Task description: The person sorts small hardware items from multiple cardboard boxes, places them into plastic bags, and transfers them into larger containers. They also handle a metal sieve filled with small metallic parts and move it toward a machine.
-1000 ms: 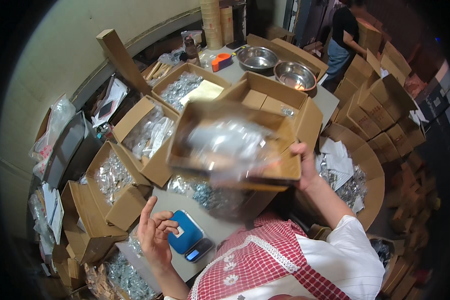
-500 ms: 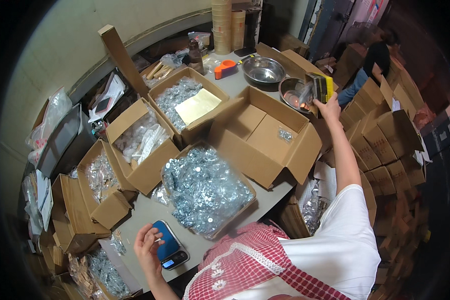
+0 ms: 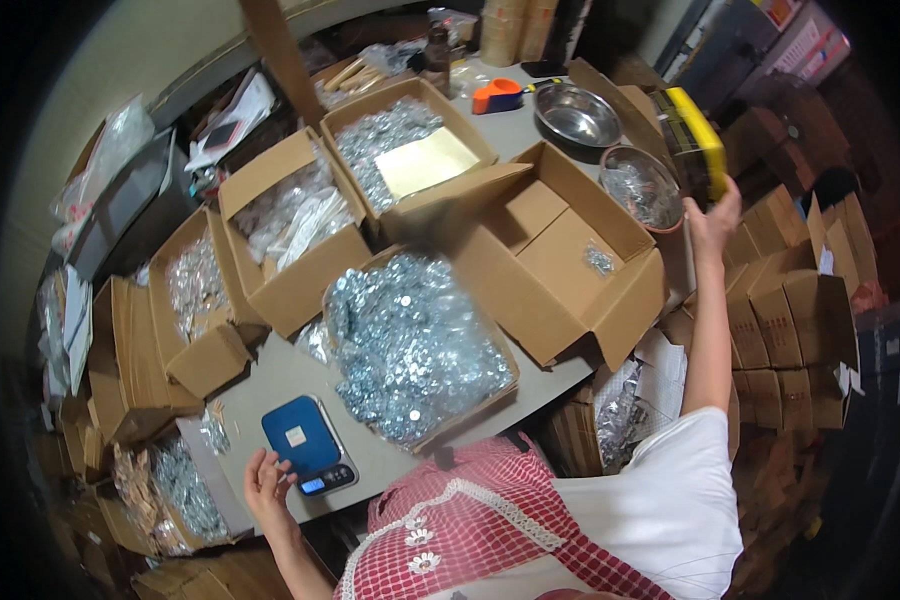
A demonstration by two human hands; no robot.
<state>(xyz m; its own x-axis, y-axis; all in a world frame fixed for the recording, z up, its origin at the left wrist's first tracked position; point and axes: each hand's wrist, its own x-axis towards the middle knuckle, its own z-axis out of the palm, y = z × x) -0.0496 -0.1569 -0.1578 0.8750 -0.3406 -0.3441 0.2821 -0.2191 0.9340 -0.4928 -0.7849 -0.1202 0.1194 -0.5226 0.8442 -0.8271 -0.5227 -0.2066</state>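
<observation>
My right hand point(image 3: 712, 215), stretched out to the far right, grips the near end of a yellow and black box point(image 3: 710, 150). Just left of it is a round bowl point(image 3: 608, 165) with clear plastic and small shiny pieces inside. My left hand point(image 3: 270, 485) is held up at the near left, fingers loosely bent and apart, with nothing in them. Close beside it lies a digital scale point(image 3: 300, 440) with a blue plate and a lit display; a small pale square rests on the plate.
A carton of bagged silvery metal pieces point(image 3: 410, 350) stands before me. Behind it, an open carton point(image 3: 550, 240) holds one small bag. Other filled cartons point(image 3: 295, 225) line the left. A steel bowl point(image 3: 575, 115) and orange scoop point(image 3: 497, 96) are at the back; stacked cartons point(image 3: 780, 320) stand right.
My right hand has carried the yellow and black box away from over the bowl, further right. My left hand no longer overlaps the scale's plate as much. The whole view has shifted.
</observation>
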